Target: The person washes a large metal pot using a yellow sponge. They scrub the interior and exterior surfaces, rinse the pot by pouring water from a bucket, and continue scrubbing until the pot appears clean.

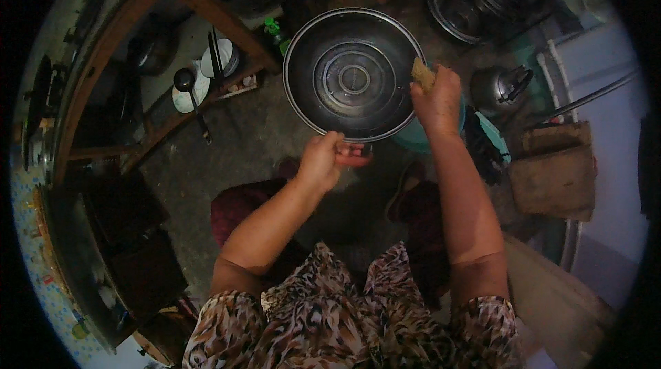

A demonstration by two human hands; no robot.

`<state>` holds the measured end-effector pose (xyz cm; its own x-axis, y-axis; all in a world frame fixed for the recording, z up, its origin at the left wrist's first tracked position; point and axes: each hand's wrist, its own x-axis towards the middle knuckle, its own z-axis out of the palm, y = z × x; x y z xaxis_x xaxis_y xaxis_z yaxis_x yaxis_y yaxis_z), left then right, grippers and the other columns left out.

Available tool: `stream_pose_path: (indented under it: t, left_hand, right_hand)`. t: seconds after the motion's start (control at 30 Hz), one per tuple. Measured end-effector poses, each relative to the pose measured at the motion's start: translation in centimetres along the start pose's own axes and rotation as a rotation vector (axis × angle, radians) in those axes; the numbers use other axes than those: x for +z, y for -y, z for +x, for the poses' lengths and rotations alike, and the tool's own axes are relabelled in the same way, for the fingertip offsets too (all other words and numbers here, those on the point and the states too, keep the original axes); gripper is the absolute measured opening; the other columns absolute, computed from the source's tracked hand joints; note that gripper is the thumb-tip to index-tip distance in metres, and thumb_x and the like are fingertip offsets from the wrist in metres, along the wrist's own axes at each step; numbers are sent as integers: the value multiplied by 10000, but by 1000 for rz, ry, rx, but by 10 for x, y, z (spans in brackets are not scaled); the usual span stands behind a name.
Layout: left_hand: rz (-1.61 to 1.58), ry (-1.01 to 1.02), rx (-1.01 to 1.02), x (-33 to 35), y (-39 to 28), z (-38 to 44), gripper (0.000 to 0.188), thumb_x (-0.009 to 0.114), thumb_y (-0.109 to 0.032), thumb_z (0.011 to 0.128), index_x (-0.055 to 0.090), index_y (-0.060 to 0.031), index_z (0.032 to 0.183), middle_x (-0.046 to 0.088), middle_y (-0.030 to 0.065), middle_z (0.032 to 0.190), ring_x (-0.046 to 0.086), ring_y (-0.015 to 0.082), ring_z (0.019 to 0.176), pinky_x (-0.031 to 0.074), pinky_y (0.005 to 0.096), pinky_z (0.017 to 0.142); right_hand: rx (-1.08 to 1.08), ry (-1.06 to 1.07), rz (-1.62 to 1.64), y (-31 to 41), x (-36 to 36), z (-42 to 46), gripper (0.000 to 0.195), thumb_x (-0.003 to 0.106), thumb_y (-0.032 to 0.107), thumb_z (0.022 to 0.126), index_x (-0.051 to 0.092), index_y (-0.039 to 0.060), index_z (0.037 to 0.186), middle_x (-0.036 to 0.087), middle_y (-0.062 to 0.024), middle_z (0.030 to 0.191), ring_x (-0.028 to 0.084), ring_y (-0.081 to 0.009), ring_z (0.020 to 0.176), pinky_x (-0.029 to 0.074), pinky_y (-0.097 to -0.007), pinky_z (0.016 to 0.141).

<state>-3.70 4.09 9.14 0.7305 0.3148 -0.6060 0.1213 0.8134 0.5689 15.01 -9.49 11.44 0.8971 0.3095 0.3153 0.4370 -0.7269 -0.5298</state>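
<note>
A round dark metal pan (pixel 320 105) with a shiny rim and ringed base faces up in front of me. It has two red handles, one at the far side and one near me. My left hand (pixel 321 160) grips the near handle, thumb on the rim. In my right hand (pixel 439 93) is a yellowish sponge or scrubbing pad (pixel 423 74), held against the pan's right rim. Partly hidden beneath the pan and my right wrist is a teal basin (pixel 413 136).
To the left, a wooden rack (pixel 155 139) bears white bowls (pixel 224 56), a plate and a black ladle (pixel 184 80). Behind the pan stands a green bottle (pixel 273 31). On the right are a metal kettle (pixel 488 85), stacked pots (pixel 454 18) and a cardboard box (pixel 555 180).
</note>
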Motion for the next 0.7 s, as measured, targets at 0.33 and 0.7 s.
stream_pose_path:
  t: [0.33,0.7]
  left_hand:
    - [10,58,-76,10,5,-6,172,476,-97,838,522,45,753,584,183,819,605,324,847,520,463,800]
    - [35,142,-114,14,7,-15,288,482,-171,905,525,94,1009,605,212,924,618,321,865,506,440,799]
  right_hand:
    - [282,262,78,-15,-8,5,368,690,139,707,579,16,1036,630,-237,951,599,-403,920,475,-437,789]
    - [186,95,155,-29,-5,5,258,624,68,685,607,-6,932,622,-254,904,593,-421,888,473,-449,768]
